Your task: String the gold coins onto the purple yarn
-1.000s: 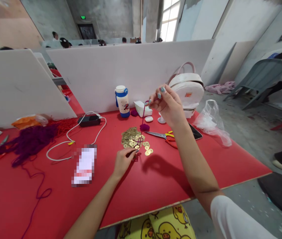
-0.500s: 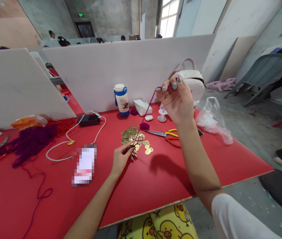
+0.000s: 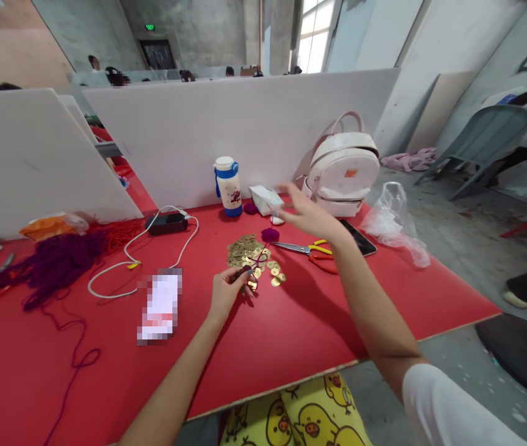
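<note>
Cord [image 3: 242, 271] is clamped in the left hand [image 3: 227, 287], likely for control, while the right hand [image 3: 314, 217] holds its fingers apart.

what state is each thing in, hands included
Left hand: pinching purple cord
Right hand: raised, fingers spread, blurred
Coins: heaped, some loose beside
Scissors by the coins: lying flat, handles apart
Bottle: upright, lid on
Backpack: upright, handle raised
Phone at right: flat, screen dark
Plastic bag: crumpled
Yarn at left: tangled

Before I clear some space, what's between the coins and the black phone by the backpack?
In the head view, the scissors lie between the coins and the black phone; the right forearm also crosses above that stretch.
</note>
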The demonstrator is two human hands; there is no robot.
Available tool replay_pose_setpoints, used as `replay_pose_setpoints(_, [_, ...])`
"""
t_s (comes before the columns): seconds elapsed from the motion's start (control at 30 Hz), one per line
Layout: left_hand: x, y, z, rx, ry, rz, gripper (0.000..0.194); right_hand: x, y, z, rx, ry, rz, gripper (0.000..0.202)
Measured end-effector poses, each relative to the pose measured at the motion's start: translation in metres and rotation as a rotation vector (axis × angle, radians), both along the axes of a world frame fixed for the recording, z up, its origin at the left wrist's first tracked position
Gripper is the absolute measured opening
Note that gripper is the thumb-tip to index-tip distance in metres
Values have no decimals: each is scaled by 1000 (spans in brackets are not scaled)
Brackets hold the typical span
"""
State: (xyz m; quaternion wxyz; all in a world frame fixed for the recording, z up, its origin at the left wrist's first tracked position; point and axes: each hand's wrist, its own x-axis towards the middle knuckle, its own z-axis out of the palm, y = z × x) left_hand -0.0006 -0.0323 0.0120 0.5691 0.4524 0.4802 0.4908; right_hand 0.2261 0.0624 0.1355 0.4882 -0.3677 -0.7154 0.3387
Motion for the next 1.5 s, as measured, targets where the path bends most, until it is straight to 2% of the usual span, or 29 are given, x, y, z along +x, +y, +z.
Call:
replay_pose_setpoints(0.07, [-1, 2, -1, 3, 10, 32, 35, -9, -11, -17, -89, -120, 60, 25])
replay_pose_setpoints(0.1, [-1, 3, -2, 8, 12, 43, 36, -15, -19, -28, -169, -153, 144, 13])
replay_pose_setpoints(0.13, [-2, 4, -3, 13, 10, 48, 36, -23, -27, -41, -285, -166, 258, 11])
replay_pose_setpoints(0.17, [-2, 4, -3, 18, 7, 48, 36, -31, -36, -54, -409, -153, 347, 13])
replay_pose_setpoints(0.27, [-2, 6, -5, 46, 10, 47, 34, -50, -63, -91, -507, -161, 434, 22])
replay_pose_setpoints(0.37, [-2, 7, -5, 87, 27, 77, 31, -55, -85, -110, -601, -140, 476, 34])
replay_pose_setpoints(0.47, [-2, 7, -4, 83, 15, 102, 35, -41, -96, -110, -624, -78, 385, 43])
replay_pose_setpoints(0.57, [-4, 6, -4, 51, -35, 108, 40, -16, -99, -103, -556, -22, 222, 47])
replay_pose_setpoints(0.7, [-6, 7, -6, 44, -93, 106, 38, 20, -102, -94, -320, 141, -130, 39])
replay_pose_setpoints(0.8, [-7, 8, -7, 49, -114, 112, 35, 43, -103, -93, -353, 315, -251, 30])
replay_pose_setpoints(0.9, [-7, 9, -7, 46, -116, 124, 35, 59, -103, -94, -364, 616, -276, 28])
replay_pose_setpoints(1.0, [-6, 8, -6, 42, -107, 129, 36, 67, -104, -91, -320, 918, -292, 36])
replay_pose_setpoints(1.2, [-6, 8, -6, 33, -93, 127, 35, 70, -111, -80, -246, 1224, -217, 34])
replay_pose_setpoints(1.3, [-6, 8, -7, 33, -85, 131, 34, 71, -109, -81, -161, 1275, -242, 24])
replay_pose_setpoints(1.37, [-6, 8, -7, 33, -81, 133, 35, 71, -106, -83, -131, 1230, -277, 16])
replay_pose_setpoints(1.5, [-5, 7, -6, 28, -56, 127, 35, 62, -104, -83, -131, 928, -290, 22])
